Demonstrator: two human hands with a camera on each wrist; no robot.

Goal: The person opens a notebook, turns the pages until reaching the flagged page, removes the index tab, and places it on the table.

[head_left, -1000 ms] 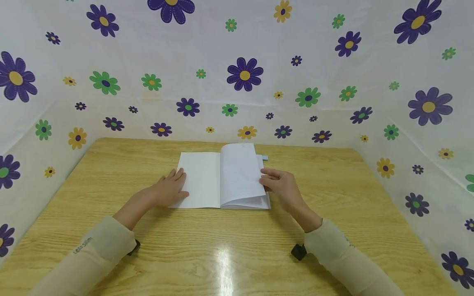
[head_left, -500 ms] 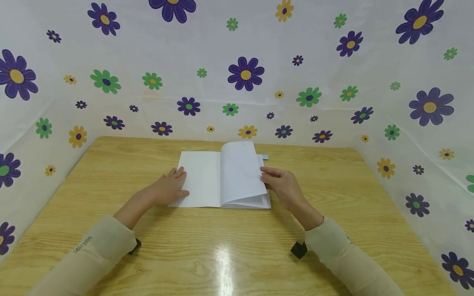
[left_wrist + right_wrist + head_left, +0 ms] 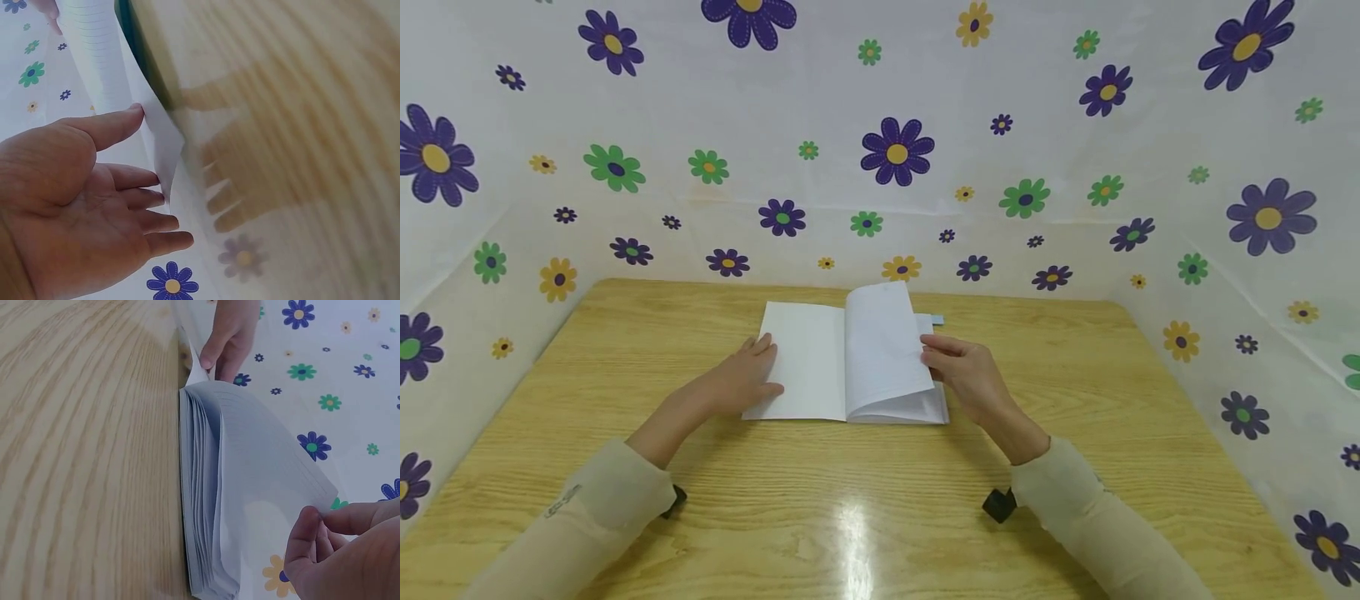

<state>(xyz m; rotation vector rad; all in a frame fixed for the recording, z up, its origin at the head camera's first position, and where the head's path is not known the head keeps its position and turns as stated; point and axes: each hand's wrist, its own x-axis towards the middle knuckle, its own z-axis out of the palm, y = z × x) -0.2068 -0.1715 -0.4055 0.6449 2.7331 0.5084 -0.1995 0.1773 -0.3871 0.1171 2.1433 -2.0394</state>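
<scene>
A notebook (image 3: 805,367) lies spread on the wooden table, its left side blank and white. My left hand (image 3: 737,379) rests on that side's outer edge. Seen from the left wrist, the thumb and straight fingers (image 3: 140,199) touch the sheet's edge. My right hand (image 3: 973,379) pinches the outer edge of a lined page (image 3: 883,342), which stands bowed up from the stack below. The right wrist view shows thumb and fingertips gripping the page's corner, with the thick page stack (image 3: 203,506) beneath it.
A light blue tab (image 3: 937,320) sticks out at the notebook's upper right. White cloth with printed flowers (image 3: 897,152) hangs behind and along both sides of the wooden table (image 3: 760,517). Black wrist cameras (image 3: 1000,504) show under the sleeves.
My right hand has shifted slightly left, and the pinched page leans a little further up and left. The left hand has stayed almost in place on the left side.
</scene>
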